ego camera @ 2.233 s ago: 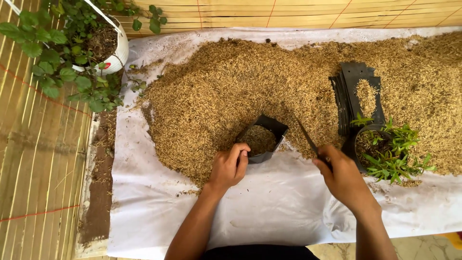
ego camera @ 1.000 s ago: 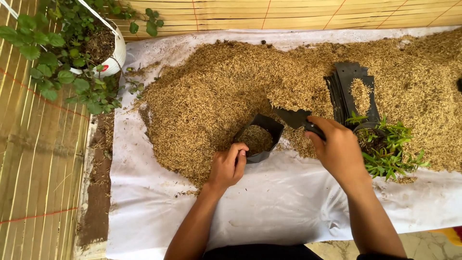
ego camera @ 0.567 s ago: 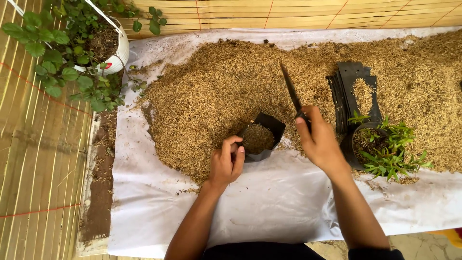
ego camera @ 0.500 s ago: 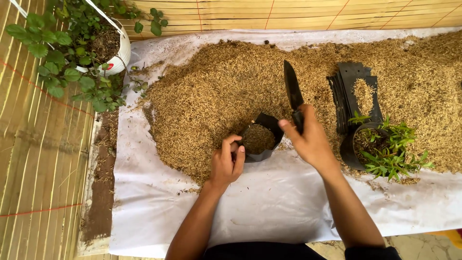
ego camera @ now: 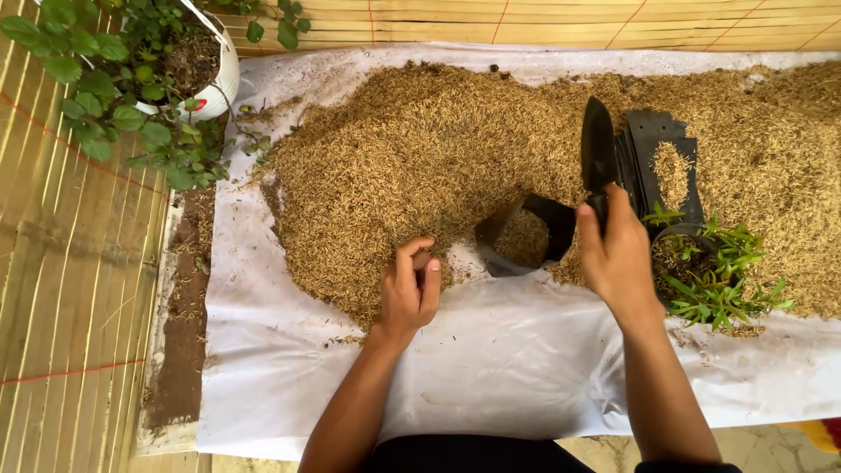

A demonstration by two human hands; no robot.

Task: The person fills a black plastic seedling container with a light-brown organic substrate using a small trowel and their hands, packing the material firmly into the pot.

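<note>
The right hand is gripping a dark trowel by its handle, its fingers wrapped tight around it, so the blade is standing nearly upright and pointing away from the person, above the heap of husk. Held this way the blade is carrying nothing that can be seen.

The left hand is hovering at the near edge of the heap, just left of the black grow bag. Its fingers are curled loosely inward with the thumb toward the fingertips; whether they are pinching any husk cannot be told. It is not touching the bag.

The bag is sitting at the heap's near edge, between the two hands, its mouth folded open and facing up, already holding some husk. Sunk against the heap like this, it is staying open without support.

A stack of flat black bags is lying on the husk just beyond the right hand, within easy reach. A small green plant is sitting in a dark pot right of that hand. The white sheet under everything is keeping the husk off the floor. A white pot of leafy plants is standing at far left on the bamboo mat.
</note>
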